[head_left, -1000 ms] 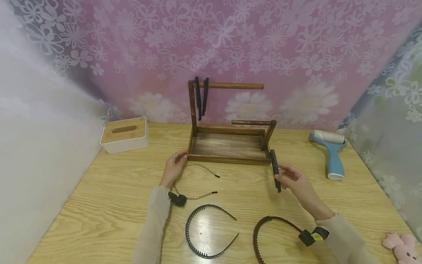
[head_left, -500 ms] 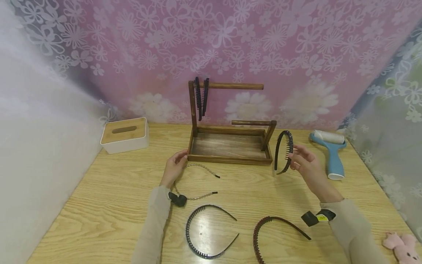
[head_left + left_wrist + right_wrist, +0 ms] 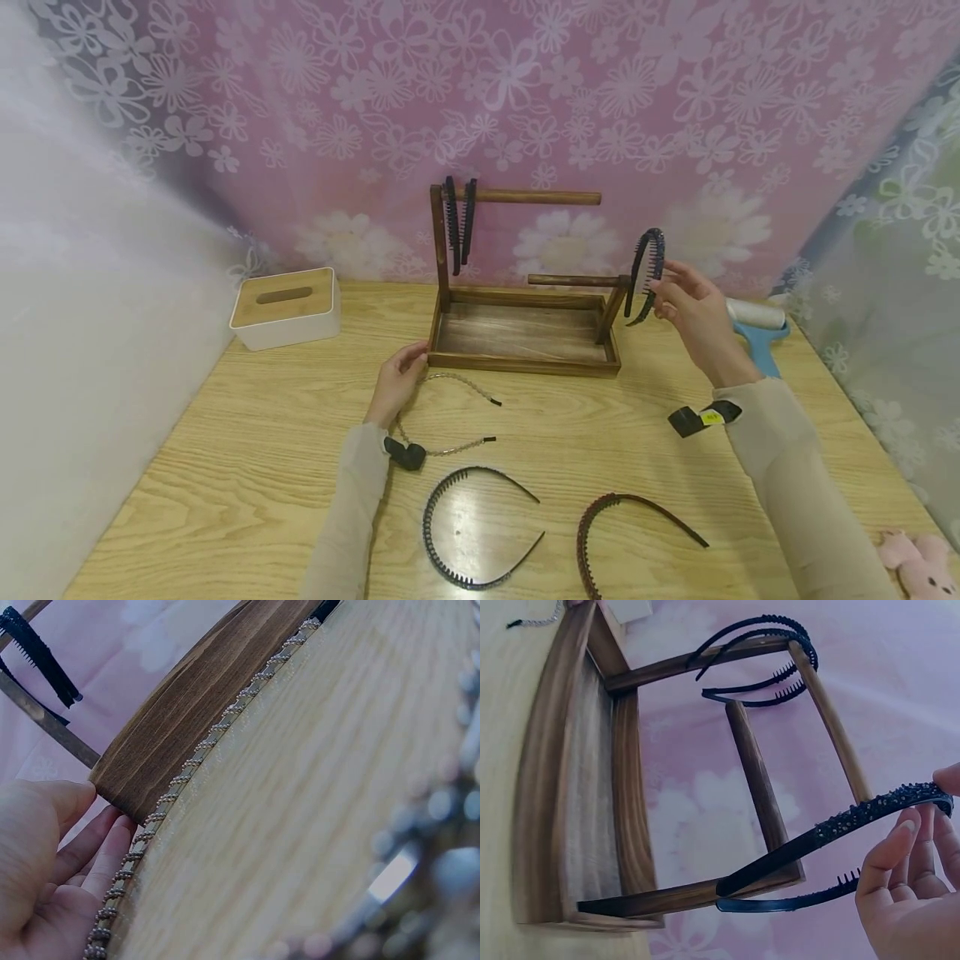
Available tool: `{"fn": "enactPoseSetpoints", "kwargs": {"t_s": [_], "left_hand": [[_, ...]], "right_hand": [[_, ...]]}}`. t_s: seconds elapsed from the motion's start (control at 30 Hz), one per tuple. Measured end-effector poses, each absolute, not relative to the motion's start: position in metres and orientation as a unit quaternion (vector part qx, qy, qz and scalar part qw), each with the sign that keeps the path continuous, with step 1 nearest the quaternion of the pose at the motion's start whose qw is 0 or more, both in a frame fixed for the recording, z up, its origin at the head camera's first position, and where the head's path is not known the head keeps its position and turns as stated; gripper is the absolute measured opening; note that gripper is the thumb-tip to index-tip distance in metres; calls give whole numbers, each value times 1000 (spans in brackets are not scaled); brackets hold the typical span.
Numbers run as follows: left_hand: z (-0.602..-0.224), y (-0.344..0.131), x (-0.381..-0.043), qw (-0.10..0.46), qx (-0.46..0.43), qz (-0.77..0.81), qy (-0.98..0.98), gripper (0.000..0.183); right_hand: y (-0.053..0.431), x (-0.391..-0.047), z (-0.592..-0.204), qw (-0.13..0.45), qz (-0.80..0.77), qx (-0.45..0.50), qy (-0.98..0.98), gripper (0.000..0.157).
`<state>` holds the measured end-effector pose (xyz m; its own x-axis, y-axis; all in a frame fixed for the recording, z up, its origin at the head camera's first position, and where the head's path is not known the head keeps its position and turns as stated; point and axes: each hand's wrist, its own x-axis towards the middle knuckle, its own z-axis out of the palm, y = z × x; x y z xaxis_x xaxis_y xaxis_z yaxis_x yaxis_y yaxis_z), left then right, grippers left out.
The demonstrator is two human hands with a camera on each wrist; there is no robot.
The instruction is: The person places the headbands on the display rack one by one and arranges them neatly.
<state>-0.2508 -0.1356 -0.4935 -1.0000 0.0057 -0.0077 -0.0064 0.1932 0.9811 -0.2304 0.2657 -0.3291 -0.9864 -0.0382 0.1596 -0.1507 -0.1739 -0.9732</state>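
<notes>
My right hand holds a black toothed headband upright beside the right post of a wooden rack; dark sparkly beads cover its outer side. In the right wrist view the band overlaps the short lower bar. My left hand grips the front left corner of the rack's tray, thumb and fingers on its wall. Two black headbands hang at the left end of the upper bar. A thin beaded headband lies under my left wrist, partly hidden.
A dark toothed headband and a reddish-brown one lie on the front of the table. A tissue box stands left, a blue lint roller right, partly behind my right hand. A pink plush toy lies at the front right.
My right hand has lifted the black headband from near the tray's front right corner, turned it, and raised it beside the lower bar's post. The left hand has stayed at the corner.
</notes>
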Motion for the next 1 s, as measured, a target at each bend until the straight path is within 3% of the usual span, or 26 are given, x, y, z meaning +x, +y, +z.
{"fn": "enactPoseSetpoints", "kwargs": {"t_s": [0.27, 0.6, 0.8, 1.0], "left_hand": [[-492, -134, -250, -7, 1, 630, 776, 34], [-492, -134, -249, -7, 3, 631, 776, 34], [-492, -135, -248, -4, 2, 636, 772, 34], [-493, -135, -249, -6, 2, 636, 772, 34]], "right_hand": [[252, -255, -314, 33, 730, 50, -680, 53], [228, -278, -295, 53, 731, 60, -678, 51], [211, -290, -288, 39, 727, 47, -684, 55], [188, -301, -282, 29, 751, 56, -658, 48]]}}
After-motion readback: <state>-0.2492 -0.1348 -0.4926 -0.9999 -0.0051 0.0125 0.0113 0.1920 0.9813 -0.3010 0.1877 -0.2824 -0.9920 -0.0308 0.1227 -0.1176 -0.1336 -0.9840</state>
